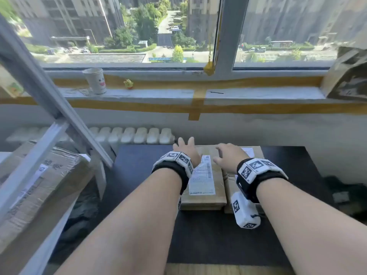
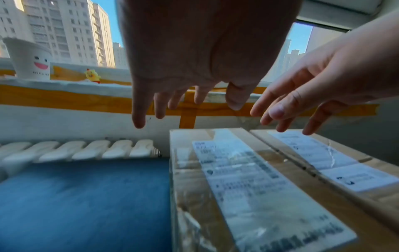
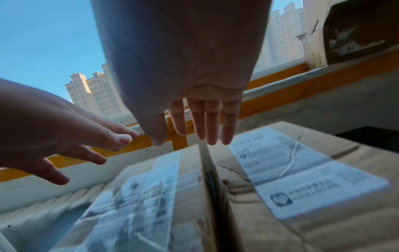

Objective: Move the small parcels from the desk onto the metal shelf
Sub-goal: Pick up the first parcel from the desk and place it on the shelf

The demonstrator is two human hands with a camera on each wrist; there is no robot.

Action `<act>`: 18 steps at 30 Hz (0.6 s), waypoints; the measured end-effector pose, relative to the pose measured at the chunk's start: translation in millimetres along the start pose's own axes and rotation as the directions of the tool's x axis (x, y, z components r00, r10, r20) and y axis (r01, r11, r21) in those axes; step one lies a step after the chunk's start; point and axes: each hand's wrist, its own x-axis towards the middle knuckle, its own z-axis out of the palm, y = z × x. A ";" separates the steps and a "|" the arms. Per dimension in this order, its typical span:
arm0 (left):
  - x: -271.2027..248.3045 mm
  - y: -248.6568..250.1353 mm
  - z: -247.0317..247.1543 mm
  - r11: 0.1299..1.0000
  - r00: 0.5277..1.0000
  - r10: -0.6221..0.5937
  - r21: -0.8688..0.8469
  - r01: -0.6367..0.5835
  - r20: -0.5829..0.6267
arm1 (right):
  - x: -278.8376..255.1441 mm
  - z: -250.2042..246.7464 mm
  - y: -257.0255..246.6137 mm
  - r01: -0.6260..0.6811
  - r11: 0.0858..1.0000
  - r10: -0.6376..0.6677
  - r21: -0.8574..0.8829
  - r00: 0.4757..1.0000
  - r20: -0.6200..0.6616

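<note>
Cardboard is what both hands are reaching over: two small parcels lie side by side, nearly touching, on the dark counter, straight ahead of the person and close to its far edge, below the windowsill. Each has its long axis running away from the body toward the window, so the narrow ends face the person and the far wall.

The left parcel lies under the left hand, whose fingers are spread and straight past the box's far left corner; the wrist views show a gap below the fingertips, so it does not appear to be touching. The right parcel sits under the right hand, fingers straight and close together above its far end, holding nothing.

Each hand is nearer its own box, so a one-hand-per-parcel pickup looks likely, or both hands could clamp the pair from the outer sides. The metal shelf stands to the left, so carrying will mean swinging that way, past the larger taped carton already resting there.
</note>
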 end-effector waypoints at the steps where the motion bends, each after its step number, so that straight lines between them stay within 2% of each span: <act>1: 1.8 -2.2 3.5 1.000 1.000 -0.008 0.012 0.008 0.014 | 1.4 5.3 0.5 -0.013 1.000 0.013 -0.004 1.000 0.017; 5: 9.5 -10.5 20.6 0.999 0.998 -0.050 -0.019 0.050 0.030 | 0.0 18.1 2.1 -0.068 0.997 0.066 0.024 0.996 0.057; 11: 17.4 -21.6 35.3 0.986 0.990 -0.110 -0.113 0.119 0.086 | 5.2 30.3 4.1 -0.135 0.990 0.133 0.030 0.990 0.044; 18: 22.7 -31.8 27.5 0.951 0.976 -0.179 -0.231 0.204 0.124 | 6.3 35.0 -2.6 -0.194 0.980 0.191 0.052 0.980 0.049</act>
